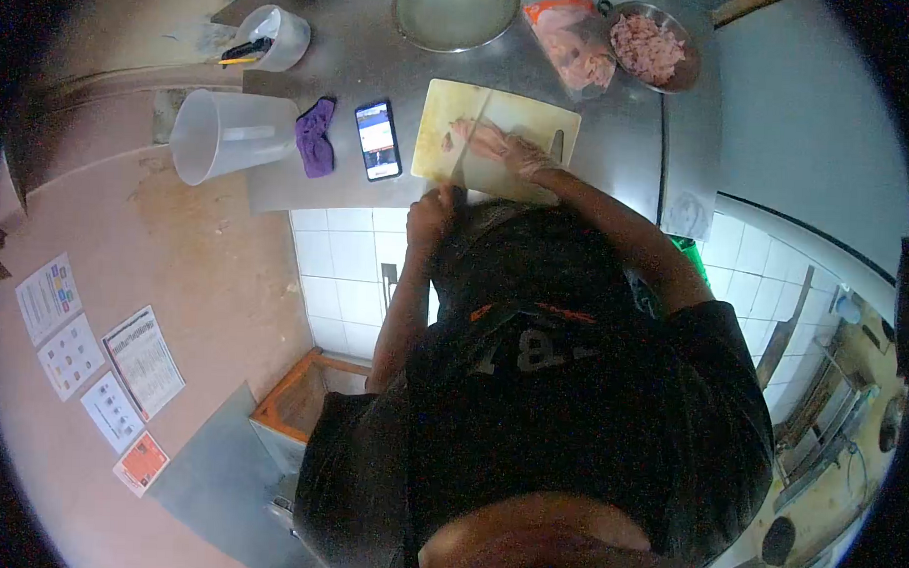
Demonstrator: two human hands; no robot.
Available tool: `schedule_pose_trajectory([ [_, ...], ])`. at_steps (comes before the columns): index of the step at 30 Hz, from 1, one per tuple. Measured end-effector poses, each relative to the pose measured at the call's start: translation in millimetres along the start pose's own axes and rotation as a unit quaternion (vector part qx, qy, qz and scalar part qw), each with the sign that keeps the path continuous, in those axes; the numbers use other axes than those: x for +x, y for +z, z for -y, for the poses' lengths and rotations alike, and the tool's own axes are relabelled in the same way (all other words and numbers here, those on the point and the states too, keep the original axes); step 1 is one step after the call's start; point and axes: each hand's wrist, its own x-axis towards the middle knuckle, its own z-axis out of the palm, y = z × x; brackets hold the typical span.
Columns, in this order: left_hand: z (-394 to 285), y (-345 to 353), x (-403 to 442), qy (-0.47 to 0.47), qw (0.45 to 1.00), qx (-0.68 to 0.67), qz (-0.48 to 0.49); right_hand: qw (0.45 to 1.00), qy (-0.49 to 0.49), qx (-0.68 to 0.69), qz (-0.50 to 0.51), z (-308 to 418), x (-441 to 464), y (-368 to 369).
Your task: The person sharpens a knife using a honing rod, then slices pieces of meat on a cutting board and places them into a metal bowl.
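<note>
From my end I see the left hand [433, 215] closed around the handle of the knife [465, 154], its blade pointing away across the board [434, 108]. The gloved right hand [527, 158] lies on the meat [483, 138], I judge to steady it; I cannot tell whether its fingers pinch or merely press. The meat lies on the board, reaching left from those fingers to the blade. Bag [568, 43] and bowl [694, 67] sit beyond, to the right, probably for easy reach.
</note>
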Motion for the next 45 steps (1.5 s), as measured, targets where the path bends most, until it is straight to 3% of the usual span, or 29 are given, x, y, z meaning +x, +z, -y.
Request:
schedule_pose_trajectory([
  [5, -30.1, 5.9, 20.8, -0.013, 0.999, 0.042, -0.013, 0.996, -0.025, -0.062, 0.063, -1.6, -23.9, 19.1],
  [8, -71.8, -4.5, 58.8, 0.129, 0.989, 0.028, -0.061, 0.983, -0.107, -0.117, 0.094, 0.2, -30.5, 51.7],
  [11, -86.7, -5.3, 80.7, 0.026, 0.997, 0.014, -0.065, 0.920, -0.150, -0.351, 0.086, -19.1, -26.4, 52.8],
  [12, -73.2, 2.2, 69.9, 0.094, 0.988, 0.008, -0.121, 0.955, -0.088, -0.261, 0.109, -19.0, -26.4, 31.2],
  [14, -73.2, -22.6, 32.2, -0.004, 0.998, -0.068, -0.005, 0.986, 0.038, -0.065, 0.152, -15.0, -34.7, -22.3],
  [17, -24.2, 10.7, 29.2, 0.001, 0.998, 0.062, 0.021, 0.957, 0.161, 0.143, 0.193, -20.8, -59.5, -31.0],
  [18, -31.7, 7.6, 32.8, 0.000, 0.998, 0.063, 0.022, 0.993, 0.019, -0.024, 0.117, -34.6, -68.4, 2.9],
  [19, -48.8, 1.8, 42.2, 0.167, 0.978, 0.059, -0.112, 0.989, -0.057, -0.105, 0.084, -33.8, -69.9, 10.0],
  [20, -60.3, 1.3, 51.7, 0.245, 0.953, 0.049, -0.174, 0.973, -0.126, -0.189, 0.038, -32.1, -71.5, 16.6],
  [21, -72.6, -0.1, 60.9, 0.318, 0.917, 0.050, -0.237, 0.980, -0.121, -0.011, 0.160, -9.5, -68.0, 3.3],
  [23, -94.3, 0.6, 92.6, 0.149, 0.985, 0.052, -0.069, 0.943, -0.107, 0.160, 0.271, 35.6, -69.7, -57.0],
  [24, -86.9, 9.9, 93.4, 0.151, 0.985, 0.047, -0.075, 0.948, 0.015, 0.189, 0.255, 64.5, -79.2, -101.4],
  [26, -54.0, 21.7, 79.5, 0.244, 0.940, 0.099, -0.216, 0.939, 0.136, 0.218, 0.228, 68.4, -82.9, -116.1],
  [27, -42.7, 19.0, 70.9, 0.273, 0.918, 0.118, -0.263, 0.968, -0.022, 0.158, 0.193, 45.9, -77.5, -101.8],
  [28, -36.7, 7.9, 59.7, 0.174, 0.969, 0.092, -0.149, 0.971, -0.101, 0.128, 0.176, 30.9, -70.1, -84.8],
  [29, -32.4, 1.3, 48.4, 0.122, 0.986, 0.075, -0.087, 0.967, -0.178, 0.096, 0.152, 16.0, -62.8, -67.6],
  [30, -26.9, -4.2, 37.5, 0.065, 0.995, 0.064, -0.027, 0.979, -0.096, 0.133, 0.125, 5.6, -56.3, -50.0],
  [31, -27.0, -10.5, 32.2, 0.059, 0.997, 0.038, -0.043, 0.981, -0.013, 0.166, 0.096, 1.2, -50.5, -45.7],
  [32, -28.3, -15.1, 25.6, 0.056, 0.997, 0.024, -0.052, 0.982, -0.013, 0.164, 0.096, -2.7, -45.6, -41.6],
  [34, -38.9, -33.1, 6.8, 0.034, 0.996, -0.040, -0.068, 0.944, 0.079, 0.298, 0.117, -3.2, -33.8, -38.3],
  [35, -43.0, -40.4, -4.3, 0.014, 0.993, -0.089, -0.074, 0.944, 0.079, 0.296, 0.118, -6.8, -33.3, -37.1],
  [38, -35.5, -40.1, -22.3, -0.002, 0.992, -0.071, -0.101, 0.952, 0.121, 0.223, 0.172, -17.6, -35.9, -33.6],
  [42, -50.7, -64.5, -50.3, -0.032, 0.990, -0.114, -0.071, 0.949, 0.244, 0.195, 0.036, 30.9, -70.9, -103.0],
  [45, -113.2, -104.3, -64.0, 0.078, 0.978, -0.179, -0.074, 0.912, 0.130, 0.378, -0.089, 43.5, -65.6, -113.9],
])
